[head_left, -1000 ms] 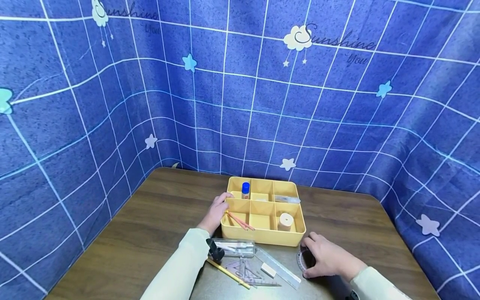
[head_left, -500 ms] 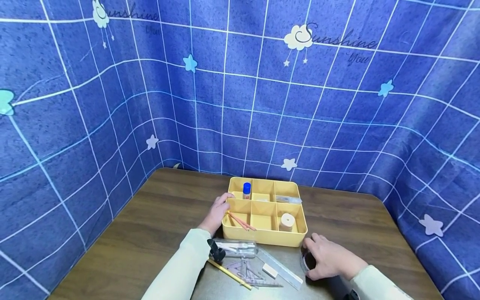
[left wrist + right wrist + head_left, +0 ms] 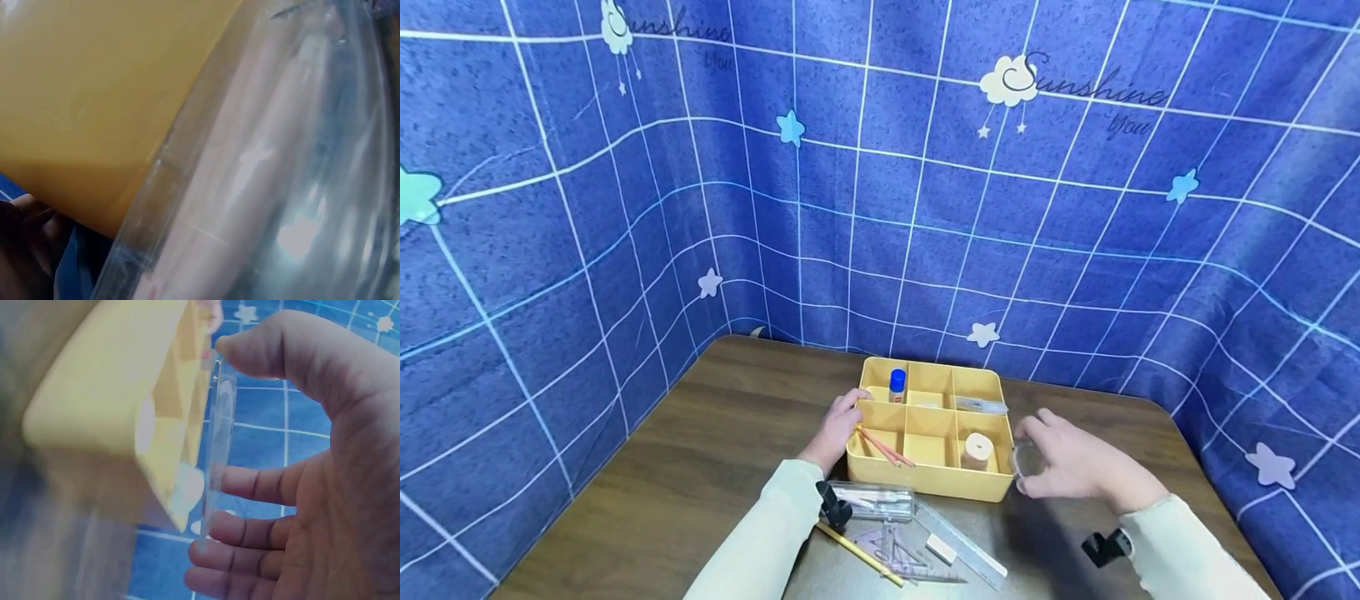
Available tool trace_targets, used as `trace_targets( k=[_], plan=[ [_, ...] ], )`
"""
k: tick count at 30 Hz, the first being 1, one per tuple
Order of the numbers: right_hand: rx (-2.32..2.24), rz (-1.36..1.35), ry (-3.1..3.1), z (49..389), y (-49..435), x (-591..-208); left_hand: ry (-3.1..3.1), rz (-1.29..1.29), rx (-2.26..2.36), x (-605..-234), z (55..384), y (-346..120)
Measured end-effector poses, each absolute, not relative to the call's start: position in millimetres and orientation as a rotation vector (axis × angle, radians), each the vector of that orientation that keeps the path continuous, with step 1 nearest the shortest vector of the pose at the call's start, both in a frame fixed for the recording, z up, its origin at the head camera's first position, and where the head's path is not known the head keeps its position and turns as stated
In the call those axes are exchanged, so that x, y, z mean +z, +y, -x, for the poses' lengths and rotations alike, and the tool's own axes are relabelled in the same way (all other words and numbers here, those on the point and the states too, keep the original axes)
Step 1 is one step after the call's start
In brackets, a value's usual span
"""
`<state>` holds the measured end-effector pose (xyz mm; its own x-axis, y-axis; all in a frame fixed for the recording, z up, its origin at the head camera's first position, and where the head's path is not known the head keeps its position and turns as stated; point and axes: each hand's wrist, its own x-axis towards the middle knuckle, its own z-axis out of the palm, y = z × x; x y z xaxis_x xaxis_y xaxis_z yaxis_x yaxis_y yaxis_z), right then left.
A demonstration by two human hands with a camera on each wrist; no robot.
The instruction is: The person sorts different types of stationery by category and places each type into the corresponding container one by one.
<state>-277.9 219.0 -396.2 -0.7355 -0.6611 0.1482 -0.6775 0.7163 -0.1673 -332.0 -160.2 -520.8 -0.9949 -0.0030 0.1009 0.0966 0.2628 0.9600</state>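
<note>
A yellow organizer box [image 3: 925, 482] with several compartments stands on the table. My left hand [image 3: 833, 433] grips its left wall, fingers at the rim. In my right hand [image 3: 1067, 458] is a clear protractor [image 3: 223, 425], pinched between thumb and fingertips. It is raised beside the box's right wall, its flat face seen nearly edge-on in the right wrist view. Inside the box are a blue-capped glue stick [image 3: 897, 386], thin red sticks [image 3: 883, 447], a pale cylindrical piece [image 3: 977, 450] and a clear packet [image 3: 981, 406].
In front of the box lie a clear case [image 3: 876, 502] with things inside, a transparent ruler [image 3: 966, 550], a white eraser [image 3: 941, 547], purplish set squares [image 3: 891, 550] and a yellow pencil [image 3: 861, 552]. Blue patterned cloth [image 3: 925, 208] hangs behind the table [image 3: 760, 400].
My right hand has lifted the protractor off the table and moved it up toward the box's right side. The left hand keeps its grip on the box. The head view has shifted slightly.
</note>
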Motion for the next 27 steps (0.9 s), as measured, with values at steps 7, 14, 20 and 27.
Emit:
trace_targets(
  k=[7, 14, 20, 27],
  plan=[
    [0.383, -1.182, -2.849, 300.6, 170.4, -385.7, -2.443, 0.074, -1.86, -520.4, 333.0, -161.1],
    [0.407, -1.282, -2.883, 319.7, 125.6, -390.5, -2.443, 0.081, -1.865, -519.1, 332.1, -160.1],
    [0.337, -1.363, -2.833, 328.5, 104.1, -401.0, -2.439, 0.094, -1.829, -517.9, 331.4, -158.9],
    [0.252, -1.35, -2.873, 333.5, 96.4, -413.4, -2.425, 0.114, -1.8, -518.7, 332.7, -158.6]
  ],
)
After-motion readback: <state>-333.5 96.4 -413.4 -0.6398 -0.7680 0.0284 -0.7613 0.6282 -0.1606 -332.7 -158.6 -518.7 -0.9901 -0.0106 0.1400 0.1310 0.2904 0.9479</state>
